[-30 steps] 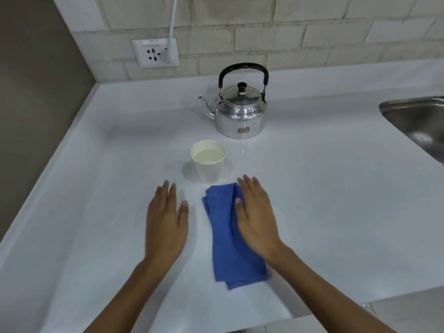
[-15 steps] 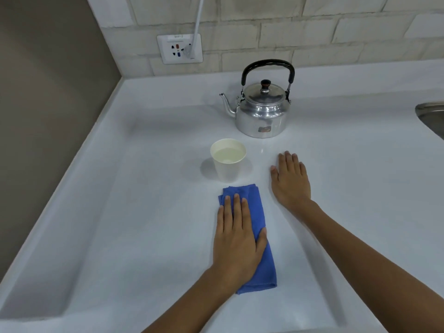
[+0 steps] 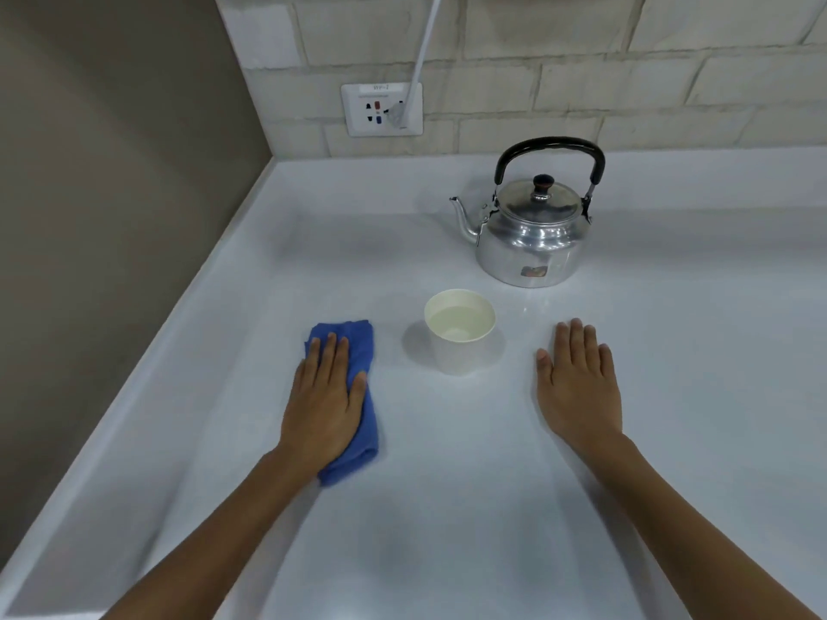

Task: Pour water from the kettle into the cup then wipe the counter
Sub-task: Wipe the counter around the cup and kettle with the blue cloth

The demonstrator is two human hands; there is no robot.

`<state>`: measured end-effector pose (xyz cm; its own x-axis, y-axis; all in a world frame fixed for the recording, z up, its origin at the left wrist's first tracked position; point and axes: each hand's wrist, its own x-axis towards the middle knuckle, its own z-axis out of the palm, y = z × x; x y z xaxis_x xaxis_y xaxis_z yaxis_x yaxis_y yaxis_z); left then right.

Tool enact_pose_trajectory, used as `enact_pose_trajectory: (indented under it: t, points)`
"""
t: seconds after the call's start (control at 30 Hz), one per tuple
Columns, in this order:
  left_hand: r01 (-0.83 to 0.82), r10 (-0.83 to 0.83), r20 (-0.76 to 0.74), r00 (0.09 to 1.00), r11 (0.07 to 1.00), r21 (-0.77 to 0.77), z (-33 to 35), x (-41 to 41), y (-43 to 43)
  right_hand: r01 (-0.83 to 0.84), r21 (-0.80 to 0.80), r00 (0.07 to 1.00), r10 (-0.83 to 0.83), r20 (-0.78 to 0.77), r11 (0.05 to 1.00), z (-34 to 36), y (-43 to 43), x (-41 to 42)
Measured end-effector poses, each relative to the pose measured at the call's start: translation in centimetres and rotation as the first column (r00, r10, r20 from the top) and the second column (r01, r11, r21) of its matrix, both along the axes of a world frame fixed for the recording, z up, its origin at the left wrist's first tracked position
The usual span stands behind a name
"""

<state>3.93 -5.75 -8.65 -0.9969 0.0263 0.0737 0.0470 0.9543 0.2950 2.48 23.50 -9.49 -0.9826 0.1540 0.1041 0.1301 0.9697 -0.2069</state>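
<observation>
Your left hand (image 3: 323, 404) lies flat, palm down, on the folded blue cloth (image 3: 358, 422), fingers straight and close together, pressing it onto the white counter (image 3: 447, 507) without gripping it; the forearm runs back toward the lower left corner. The cloth sits left of the cup (image 3: 461, 331), apart from it. Your right hand (image 3: 577, 387) rests open, palm down, on bare counter to the right of the cup, fingers extended and holding nothing, thumb slightly spread toward the cup. The cup stands upright between your hands with water in it. The kettle (image 3: 532, 234) stands upright behind the cup, lid on, handle raised, spout pointing left, near the tiled wall.
</observation>
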Motion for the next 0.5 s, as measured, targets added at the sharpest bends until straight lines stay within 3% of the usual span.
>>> enact_pose_trajectory:
  t: [0.1,0.23,0.37,0.5]
  points:
    - [-0.009,0.009,0.011,1.0,1.0,-0.02,0.4,-4.7,2.5,0.01,0.014,1.0,-0.011,0.003,1.0,0.0,-0.2,-0.2]
    - [0.156,-0.157,0.011,0.988,0.987,0.042,0.4,-6.6,6.5,0.007,0.017,1.0,-0.007,0.006,1.0,-0.1,0.0,-0.3]
    - [0.274,-0.27,-0.042,0.962,0.955,0.117,-0.7,-4.9,5.3,-0.003,-0.007,1.0,0.003,0.016,1.0,-0.3,0.2,-0.3]
    - [0.295,-0.294,-0.033,0.955,0.953,0.064,-0.7,-7.0,3.4,-0.019,0.014,0.999,0.019,-0.037,1.0,-0.1,0.0,0.0]
